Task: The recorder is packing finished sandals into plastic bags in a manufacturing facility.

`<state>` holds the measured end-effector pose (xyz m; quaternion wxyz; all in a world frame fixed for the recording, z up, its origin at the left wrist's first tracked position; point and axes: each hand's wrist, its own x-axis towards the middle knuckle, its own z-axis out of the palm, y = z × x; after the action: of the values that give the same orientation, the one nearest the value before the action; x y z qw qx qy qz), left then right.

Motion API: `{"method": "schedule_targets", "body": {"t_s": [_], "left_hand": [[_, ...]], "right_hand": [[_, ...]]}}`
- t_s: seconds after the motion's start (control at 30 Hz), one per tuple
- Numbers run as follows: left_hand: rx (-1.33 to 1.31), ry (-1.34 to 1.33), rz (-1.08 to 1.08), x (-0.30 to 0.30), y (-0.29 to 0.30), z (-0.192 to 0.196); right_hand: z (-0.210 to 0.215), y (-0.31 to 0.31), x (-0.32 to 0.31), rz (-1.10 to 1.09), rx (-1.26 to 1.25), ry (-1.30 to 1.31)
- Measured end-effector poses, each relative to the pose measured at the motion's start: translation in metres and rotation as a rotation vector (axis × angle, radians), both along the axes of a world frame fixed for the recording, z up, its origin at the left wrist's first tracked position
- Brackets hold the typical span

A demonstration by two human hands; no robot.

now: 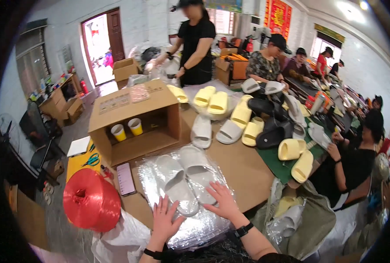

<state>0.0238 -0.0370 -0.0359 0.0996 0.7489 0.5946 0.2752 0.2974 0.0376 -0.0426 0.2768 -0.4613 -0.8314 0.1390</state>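
A pair of light grey slide slippers, the left slipper [175, 186] and the right slipper [196, 164], lies side by side on a stack of shiny clear plastic bags [149, 175] in front of me. I cannot tell whether the slippers are inside the top bag or on it. My left hand [163, 219] rests with spread fingers on the plastic beside the left slipper's near end. Over the near end of the right slipper, my right hand [223, 202] lies flat, fingers apart. Neither hand grips anything.
A red twine roll [92, 199], pink phone-like slab [125, 179] and blue-handled scissors [92, 159] lie left. Behind them stands an open carton [135, 103] with two cups. Yellow slippers [241, 111], grey and black ones crowd the table. A sack [311, 219] hangs right; several people work around.
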Motion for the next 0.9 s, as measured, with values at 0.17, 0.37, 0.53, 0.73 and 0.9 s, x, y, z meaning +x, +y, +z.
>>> {"method": "schedule_targets", "body": {"t_s": [0.17,0.37,0.53,0.73,0.9], "left_hand": [[-0.013,-0.022,0.006,-0.002,-0.005,0.003],[0.001,-0.019,-0.015,-0.003,0.002,0.001],[0.009,0.006,-0.007,-0.001,0.004,0.0],[0.004,-0.012,-0.011,-0.001,0.004,-0.008],[0.007,0.001,0.004,0.0,0.002,0.0]], "right_hand": [[0.003,-0.002,-0.002,-0.023,-0.001,-0.008],[0.004,0.003,-0.002,-0.015,0.003,0.001],[0.006,0.005,-0.003,-0.029,0.059,0.01],[-0.006,0.004,0.0,-0.032,0.063,-0.007],[0.004,0.002,0.0,-0.009,0.053,-0.017]]}}
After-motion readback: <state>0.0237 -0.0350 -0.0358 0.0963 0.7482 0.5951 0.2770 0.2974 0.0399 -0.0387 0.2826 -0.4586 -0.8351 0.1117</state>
